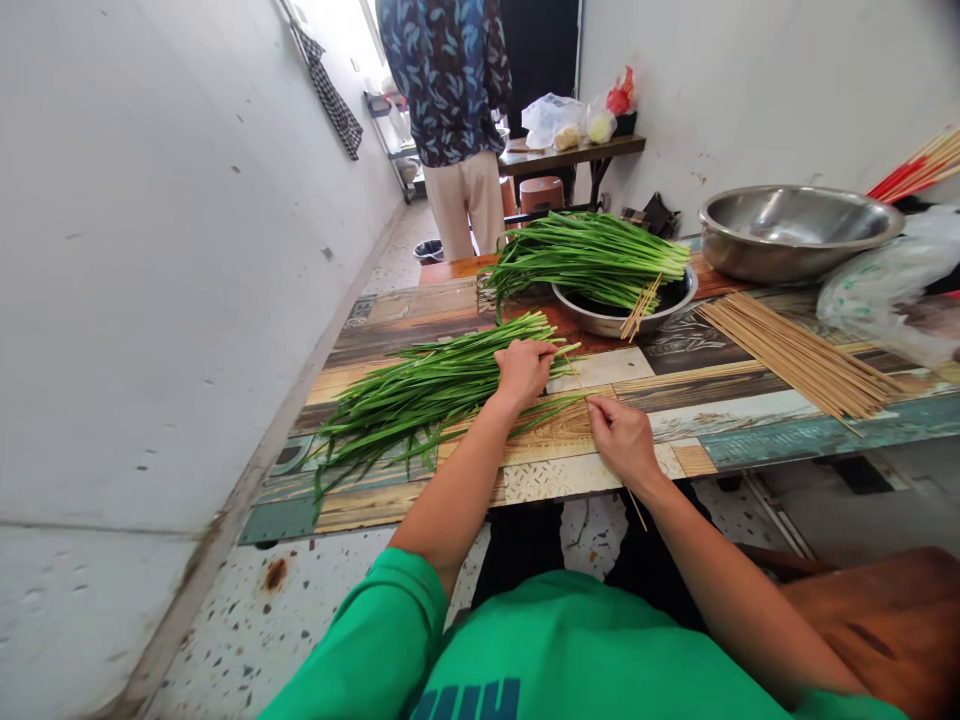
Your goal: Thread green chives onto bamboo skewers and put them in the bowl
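A loose pile of garlic chives lies on the table, leaves to the left and pale stem ends to the right. My left hand rests on the pile's right end, its fingers closed on chive stems. Closer to the front edge, my right hand is closed around a bamboo skewer whose lower end sticks out below the palm. At its fingertips are the ends of a few separate chives, which stretch left under my left forearm.
A bowl behind holds more chives and a few skewered ends. Right lie many bamboo skewers, a steel basin and a plastic bag. A person stands beyond the table; a wall runs left.
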The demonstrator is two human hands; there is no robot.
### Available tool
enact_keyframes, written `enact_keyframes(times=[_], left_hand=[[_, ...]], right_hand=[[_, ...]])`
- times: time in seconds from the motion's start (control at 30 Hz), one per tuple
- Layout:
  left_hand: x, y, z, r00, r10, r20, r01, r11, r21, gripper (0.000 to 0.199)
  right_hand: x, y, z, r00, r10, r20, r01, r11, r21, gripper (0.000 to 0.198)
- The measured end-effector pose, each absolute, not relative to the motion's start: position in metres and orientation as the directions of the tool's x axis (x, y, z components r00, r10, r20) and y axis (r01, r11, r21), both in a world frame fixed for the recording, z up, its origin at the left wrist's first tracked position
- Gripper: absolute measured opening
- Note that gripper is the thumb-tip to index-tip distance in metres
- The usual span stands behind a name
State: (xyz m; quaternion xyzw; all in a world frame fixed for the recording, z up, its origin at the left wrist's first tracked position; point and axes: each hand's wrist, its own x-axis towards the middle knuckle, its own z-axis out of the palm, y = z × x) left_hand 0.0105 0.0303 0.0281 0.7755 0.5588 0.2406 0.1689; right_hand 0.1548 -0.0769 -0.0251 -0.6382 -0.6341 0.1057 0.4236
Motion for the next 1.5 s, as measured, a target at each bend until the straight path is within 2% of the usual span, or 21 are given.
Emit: enact_keyframes(times=[0.4,0.77,0.9,1.03,1.1,1.2,1.27,1.5], left_hand=[[0.009,0.031,0.028,0.263,0.947,0.185,0.79,-0.322,0.522,0.027],[0.004,0.03,0.031,0.36,0.909,0.211,0.762,-0.417,0.495,0.026],[0.005,0.022,0.03,0.464,0.862,0.205,0.706,-0.499,0.502,0.024],[0.002,0.02,0.036,0.653,0.745,0.139,0.603,-0.622,0.5,0.02],[-0.006,0.024,0.041,0.609,0.772,0.183,0.629,-0.61,0.482,0.018],[-0.021,0.032,0.048,0.395,0.876,0.276,0.784,-0.478,0.394,0.018],[-0.028,0.035,0.05,0.335,0.905,0.261,0.845,-0.411,0.342,0.016],[-0.02,0.034,0.042,0.423,0.891,0.167,0.859,-0.453,0.239,0.014]], right_hand=[[0.155,-0.077,-0.024,0.183,0.898,0.401,0.713,0.16,-0.683,0.035],[0.155,-0.076,-0.024,0.183,0.91,0.373,0.726,0.131,-0.675,0.034],[0.154,-0.075,-0.024,0.201,0.907,0.37,0.712,0.124,-0.691,0.034],[0.154,-0.074,-0.024,0.239,0.898,0.37,0.685,0.114,-0.72,0.033],[0.153,-0.073,-0.025,0.247,0.898,0.363,0.675,0.109,-0.73,0.032],[0.153,-0.073,-0.024,0.238,0.907,0.348,0.678,0.101,-0.728,0.032],[0.154,-0.074,-0.024,0.225,0.912,0.344,0.683,0.104,-0.723,0.032],[0.154,-0.075,-0.024,0.189,0.913,0.362,0.682,0.144,-0.717,0.031]])
